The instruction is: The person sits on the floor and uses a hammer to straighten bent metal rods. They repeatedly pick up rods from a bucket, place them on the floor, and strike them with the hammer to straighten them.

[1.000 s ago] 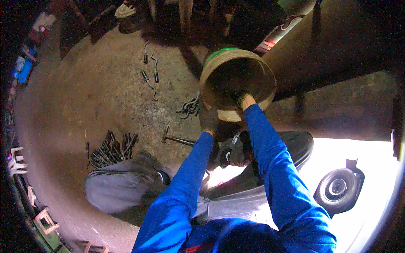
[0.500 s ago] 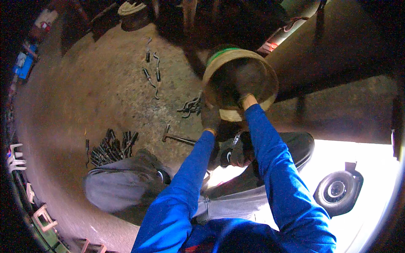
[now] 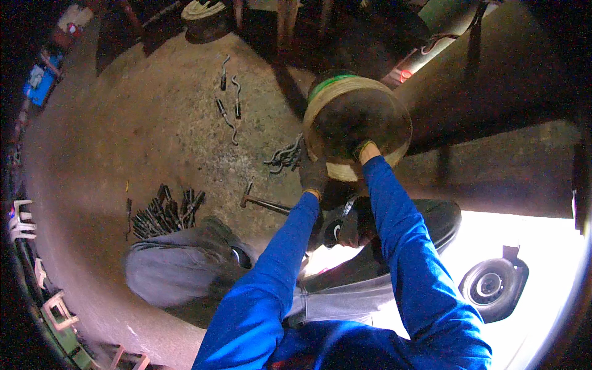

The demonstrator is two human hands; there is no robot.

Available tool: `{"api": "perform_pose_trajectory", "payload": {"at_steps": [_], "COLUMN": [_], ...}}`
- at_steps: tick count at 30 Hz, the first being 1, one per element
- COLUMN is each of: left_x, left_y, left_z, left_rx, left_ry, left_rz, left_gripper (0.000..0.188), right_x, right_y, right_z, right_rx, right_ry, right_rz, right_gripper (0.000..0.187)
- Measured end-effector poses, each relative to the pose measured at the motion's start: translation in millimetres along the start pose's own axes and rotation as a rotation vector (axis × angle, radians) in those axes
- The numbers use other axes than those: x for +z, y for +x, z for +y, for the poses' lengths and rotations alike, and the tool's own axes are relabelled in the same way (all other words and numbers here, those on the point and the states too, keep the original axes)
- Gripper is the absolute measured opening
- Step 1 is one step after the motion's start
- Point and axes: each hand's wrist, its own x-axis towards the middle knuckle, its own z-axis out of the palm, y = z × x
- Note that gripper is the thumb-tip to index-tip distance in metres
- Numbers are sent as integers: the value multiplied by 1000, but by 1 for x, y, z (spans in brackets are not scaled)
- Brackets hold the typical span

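Note:
A bucket (image 3: pixel 340 171) with a pale rim and a green band is tipped on its side, its mouth facing me. My left hand (image 3: pixel 313 171), in a dark glove, grips the bucket's left outer side; its fingertips are lost in shadow. Into the mouth reaches my right hand (image 3: pixel 365 149), gloved too, with its fingers hidden in the dark interior. Left of the bucket lies a small heap of bent metal rods (image 3: pixel 285 157). A hammer (image 3: pixel 265 203) rests on the floor near my left forearm.
Several bent rods with dark handles (image 3: pixel 227 117) lie scattered farther off. A larger pile of dark-handled rods (image 3: pixel 166 213) is beside my left knee. A spare wheel (image 3: pixel 491 288) lies at the right, white chairs (image 3: pixel 22 219) stand at the far left, and a dark wall (image 3: pixel 512 92) rises at right.
The bucket's mouth has turned more squarely toward me and sits slightly farther right in the picture. My left hand has moved up along its side; my right hand stays inside.

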Motion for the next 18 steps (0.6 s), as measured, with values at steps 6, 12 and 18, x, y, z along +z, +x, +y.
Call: {"api": "perform_pose_trajectory", "payload": {"at_steps": [6,12,18], "left_x": [-5,-3,3], "left_y": [1,6,-3], "left_z": [2,-7,1], "left_rx": [74,94,160], "left_ry": [-48,-34,-75], "left_rz": [-21,-3,76], "left_gripper": [78,75,69], "right_x": [-2,-4,-5], "right_y": [10,9,0], "right_z": [-9,-12,-4], "right_rx": [-21,-30,-12], "right_ry": [-12,-15,-13], "right_rz": [9,11,5], "right_gripper": [38,38,38]}}
